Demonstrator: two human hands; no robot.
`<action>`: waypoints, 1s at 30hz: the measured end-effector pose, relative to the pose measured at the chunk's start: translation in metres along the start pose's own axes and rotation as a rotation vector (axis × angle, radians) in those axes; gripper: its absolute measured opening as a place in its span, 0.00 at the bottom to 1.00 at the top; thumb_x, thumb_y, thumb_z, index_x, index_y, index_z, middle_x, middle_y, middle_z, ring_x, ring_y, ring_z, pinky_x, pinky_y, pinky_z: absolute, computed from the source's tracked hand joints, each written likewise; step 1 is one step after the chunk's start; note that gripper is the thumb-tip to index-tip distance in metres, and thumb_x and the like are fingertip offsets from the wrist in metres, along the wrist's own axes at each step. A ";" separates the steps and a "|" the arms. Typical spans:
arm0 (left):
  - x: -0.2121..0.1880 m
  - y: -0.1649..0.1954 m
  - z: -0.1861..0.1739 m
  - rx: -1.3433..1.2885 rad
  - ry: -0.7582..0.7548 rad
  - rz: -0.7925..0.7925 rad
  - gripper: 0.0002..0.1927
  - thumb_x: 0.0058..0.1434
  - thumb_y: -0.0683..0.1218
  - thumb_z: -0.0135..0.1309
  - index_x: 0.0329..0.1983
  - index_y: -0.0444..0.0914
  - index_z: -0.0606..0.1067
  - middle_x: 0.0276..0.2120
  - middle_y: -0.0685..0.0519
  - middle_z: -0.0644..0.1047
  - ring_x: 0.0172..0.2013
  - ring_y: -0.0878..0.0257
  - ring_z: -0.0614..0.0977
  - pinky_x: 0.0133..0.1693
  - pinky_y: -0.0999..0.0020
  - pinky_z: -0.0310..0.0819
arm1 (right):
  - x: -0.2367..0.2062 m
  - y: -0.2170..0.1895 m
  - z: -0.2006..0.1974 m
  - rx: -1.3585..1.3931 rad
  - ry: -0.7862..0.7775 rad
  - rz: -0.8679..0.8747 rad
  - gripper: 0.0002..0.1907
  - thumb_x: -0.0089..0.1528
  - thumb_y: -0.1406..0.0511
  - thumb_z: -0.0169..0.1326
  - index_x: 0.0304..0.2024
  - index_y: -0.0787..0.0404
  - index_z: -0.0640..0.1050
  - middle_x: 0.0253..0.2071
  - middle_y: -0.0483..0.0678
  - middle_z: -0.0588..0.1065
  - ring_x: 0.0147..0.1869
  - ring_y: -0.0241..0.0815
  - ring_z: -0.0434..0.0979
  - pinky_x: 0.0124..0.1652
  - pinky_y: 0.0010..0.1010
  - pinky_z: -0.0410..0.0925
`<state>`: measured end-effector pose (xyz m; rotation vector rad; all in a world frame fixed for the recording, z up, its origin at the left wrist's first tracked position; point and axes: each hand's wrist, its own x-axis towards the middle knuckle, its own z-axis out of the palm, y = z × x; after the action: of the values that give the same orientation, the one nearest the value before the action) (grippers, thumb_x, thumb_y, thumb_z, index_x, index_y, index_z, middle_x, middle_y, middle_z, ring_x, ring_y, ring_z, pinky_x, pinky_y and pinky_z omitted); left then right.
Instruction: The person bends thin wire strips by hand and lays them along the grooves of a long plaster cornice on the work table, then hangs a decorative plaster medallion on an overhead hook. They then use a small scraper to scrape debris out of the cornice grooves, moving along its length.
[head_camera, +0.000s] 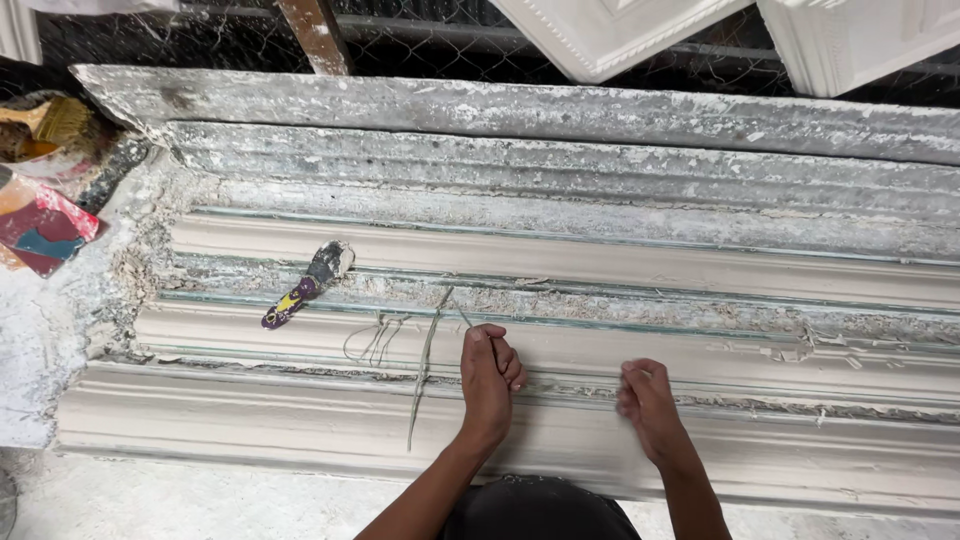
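While both hands rest over the long plaster moulding on the bench, the left hand is curled shut, pinching a thin fibre strand at its fingertips. That strand leaves the fingers at about ten o'clock, bends, and trails down across the moulding towards seven o'clock. A looped tangle of fibre lies just beside it at nine o'clock, apart from the hand. The right hand is loosely closed; whether it grips anything cannot be told, being blurred. A plaster-caked scraper with a yellow and purple handle lies on the moulding at ten o'clock from the left hand, well apart. A brush sits at far upper left.
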<state>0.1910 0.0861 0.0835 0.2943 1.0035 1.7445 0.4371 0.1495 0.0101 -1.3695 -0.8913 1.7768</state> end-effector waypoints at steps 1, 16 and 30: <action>-0.001 0.000 0.000 0.023 -0.013 0.044 0.20 0.76 0.58 0.32 0.45 0.37 0.65 0.24 0.58 0.59 0.22 0.70 0.59 0.24 0.71 0.59 | -0.004 -0.004 0.003 -0.142 -0.135 0.084 0.20 0.71 0.54 0.44 0.54 0.63 0.68 0.34 0.48 0.70 0.33 0.38 0.67 0.34 0.33 0.67; -0.032 -0.002 0.009 0.405 -0.338 -0.069 0.18 0.76 0.52 0.35 0.45 0.35 0.72 0.35 0.58 0.77 0.26 0.72 0.68 0.31 0.73 0.68 | -0.021 -0.016 0.086 0.400 -0.294 0.099 0.15 0.72 0.58 0.42 0.46 0.63 0.72 0.32 0.43 0.70 0.37 0.39 0.72 0.41 0.34 0.68; -0.031 -0.010 0.004 0.637 -0.430 -0.214 0.18 0.76 0.52 0.40 0.39 0.34 0.73 0.20 0.57 0.69 0.20 0.71 0.67 0.23 0.73 0.63 | -0.026 -0.014 0.091 0.218 -0.200 -0.055 0.19 0.71 0.58 0.45 0.51 0.68 0.74 0.31 0.40 0.70 0.27 0.26 0.61 0.24 0.19 0.55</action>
<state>0.2133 0.0618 0.0870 0.8896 1.1902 1.0654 0.3549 0.1251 0.0529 -1.0338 -0.8026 1.9293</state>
